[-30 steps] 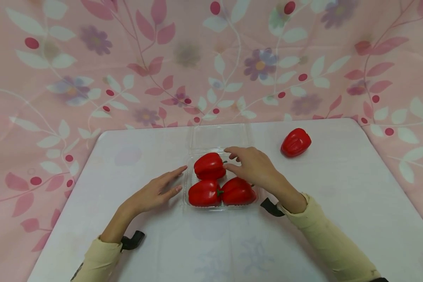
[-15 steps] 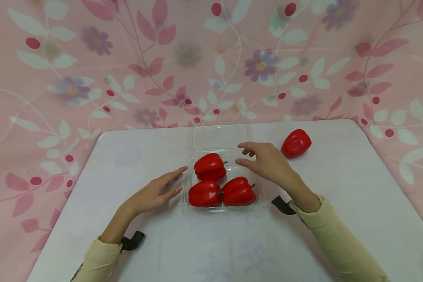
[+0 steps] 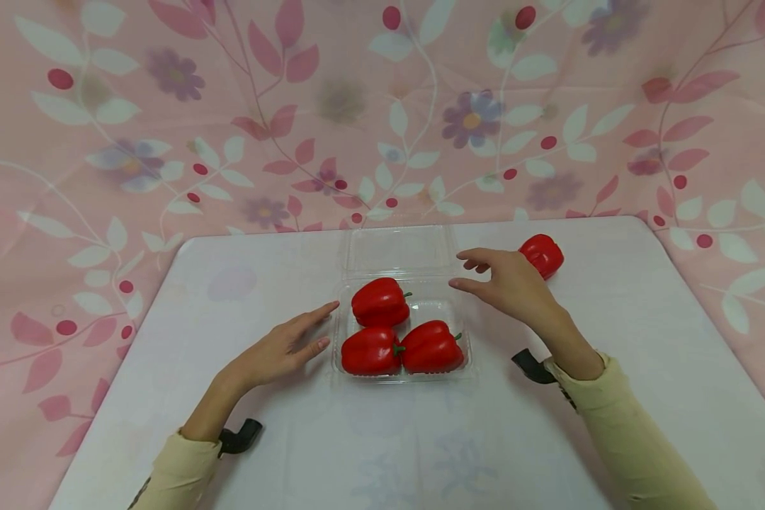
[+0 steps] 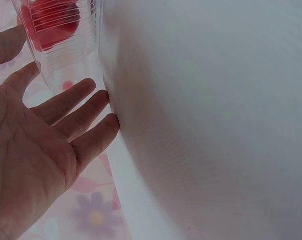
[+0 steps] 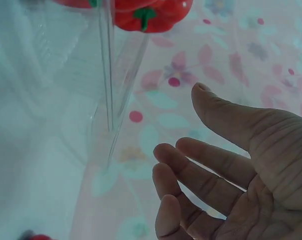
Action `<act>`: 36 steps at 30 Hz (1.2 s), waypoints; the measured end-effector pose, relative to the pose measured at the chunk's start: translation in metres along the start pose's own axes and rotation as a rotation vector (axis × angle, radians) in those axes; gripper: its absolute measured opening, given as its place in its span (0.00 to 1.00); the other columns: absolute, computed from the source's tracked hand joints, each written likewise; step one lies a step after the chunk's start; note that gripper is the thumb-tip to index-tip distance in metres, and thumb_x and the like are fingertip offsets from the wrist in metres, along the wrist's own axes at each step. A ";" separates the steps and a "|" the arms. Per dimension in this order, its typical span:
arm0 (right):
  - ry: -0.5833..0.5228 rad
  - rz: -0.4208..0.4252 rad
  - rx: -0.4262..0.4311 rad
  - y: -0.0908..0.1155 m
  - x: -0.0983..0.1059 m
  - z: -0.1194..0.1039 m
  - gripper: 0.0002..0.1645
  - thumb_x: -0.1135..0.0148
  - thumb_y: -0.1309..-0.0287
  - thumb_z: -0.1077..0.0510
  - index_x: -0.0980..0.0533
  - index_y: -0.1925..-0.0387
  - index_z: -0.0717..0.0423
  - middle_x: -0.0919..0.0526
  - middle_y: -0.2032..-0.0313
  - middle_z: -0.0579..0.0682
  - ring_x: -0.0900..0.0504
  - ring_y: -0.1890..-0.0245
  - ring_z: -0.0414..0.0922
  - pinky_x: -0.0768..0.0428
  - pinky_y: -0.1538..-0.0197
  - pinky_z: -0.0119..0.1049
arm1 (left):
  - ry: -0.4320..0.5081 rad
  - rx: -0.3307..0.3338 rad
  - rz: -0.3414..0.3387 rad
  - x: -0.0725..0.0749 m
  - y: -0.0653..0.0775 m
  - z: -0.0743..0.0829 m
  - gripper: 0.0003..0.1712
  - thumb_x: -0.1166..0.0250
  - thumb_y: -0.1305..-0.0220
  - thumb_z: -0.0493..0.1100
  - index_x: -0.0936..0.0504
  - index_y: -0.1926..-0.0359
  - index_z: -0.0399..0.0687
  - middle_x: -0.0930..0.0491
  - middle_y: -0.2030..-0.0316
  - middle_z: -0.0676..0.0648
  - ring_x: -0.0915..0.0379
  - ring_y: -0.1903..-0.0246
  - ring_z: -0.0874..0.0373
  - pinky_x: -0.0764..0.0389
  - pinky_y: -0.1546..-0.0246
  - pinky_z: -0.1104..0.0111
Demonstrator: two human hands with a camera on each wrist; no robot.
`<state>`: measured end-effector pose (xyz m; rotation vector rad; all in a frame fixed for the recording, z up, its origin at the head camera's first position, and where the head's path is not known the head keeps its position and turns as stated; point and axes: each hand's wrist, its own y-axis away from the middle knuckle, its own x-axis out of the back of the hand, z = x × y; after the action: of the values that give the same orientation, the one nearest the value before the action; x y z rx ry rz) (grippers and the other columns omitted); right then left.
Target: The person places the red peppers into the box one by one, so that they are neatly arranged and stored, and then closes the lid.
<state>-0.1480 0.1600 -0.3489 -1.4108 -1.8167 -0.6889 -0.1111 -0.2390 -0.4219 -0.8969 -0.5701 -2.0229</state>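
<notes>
Three red bell peppers lie in a clear plastic clamshell box (image 3: 443,306): one at the back left (image 3: 380,302), one at the front left (image 3: 370,350) and one at the front right (image 3: 431,346). A fourth bell pepper (image 3: 544,256) lies on the table at the back right, partly hidden behind my right hand (image 3: 506,283). That hand holds nothing, its fingers apart from the thumb, to the right of the box. Beside the box's left wall is my left hand (image 3: 287,346), fingers extended and holding nothing; whether it touches the wall I cannot tell.
The box's clear lid (image 3: 398,249) is folded back toward the table's far edge. A white cloth covers the table (image 3: 382,446). Behind it hangs a pink floral curtain (image 3: 357,106). A black wrist mount (image 3: 241,435) sits below my left wrist.
My right hand has moved from over the box to the right, toward the lone bell pepper, and now covers part of it. My left hand and the peppers have stayed in place.
</notes>
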 end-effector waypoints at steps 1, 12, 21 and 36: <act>0.000 -0.001 -0.002 0.000 0.002 0.002 0.31 0.30 0.43 0.44 0.23 0.40 0.52 0.17 0.51 0.56 0.21 0.51 0.54 0.20 0.55 0.50 | -0.001 0.001 0.000 0.000 0.000 0.000 0.37 0.42 0.30 0.57 0.44 0.24 0.66 0.42 0.28 0.57 0.45 0.29 0.55 0.37 0.34 0.48; 0.038 0.008 -0.047 0.000 0.018 0.027 0.36 0.30 0.43 0.44 0.25 0.37 0.55 0.22 0.44 0.58 0.26 0.48 0.58 0.24 0.49 0.58 | 0.001 0.011 -0.002 -0.001 0.000 -0.002 0.38 0.42 0.30 0.59 0.44 0.24 0.64 0.42 0.28 0.57 0.45 0.29 0.54 0.36 0.35 0.46; 0.052 0.023 -0.039 -0.004 0.028 0.050 0.35 0.29 0.44 0.48 0.26 0.38 0.58 0.24 0.44 0.62 0.35 0.40 0.64 0.35 0.39 0.65 | -0.012 0.000 -0.008 0.000 -0.001 -0.001 0.38 0.43 0.29 0.59 0.44 0.23 0.63 0.42 0.28 0.56 0.45 0.29 0.54 0.36 0.35 0.47; 0.089 0.064 -0.034 -0.011 0.033 0.073 0.35 0.27 0.45 0.50 0.26 0.38 0.60 0.36 0.33 0.67 0.46 0.35 0.71 0.35 0.42 0.71 | -0.011 0.005 -0.006 0.000 -0.002 -0.003 0.38 0.43 0.30 0.60 0.45 0.24 0.68 0.42 0.27 0.58 0.46 0.29 0.56 0.37 0.34 0.47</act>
<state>-0.1790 0.2328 -0.3656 -1.4312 -1.6909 -0.7416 -0.1135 -0.2401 -0.4236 -0.9046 -0.5840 -2.0230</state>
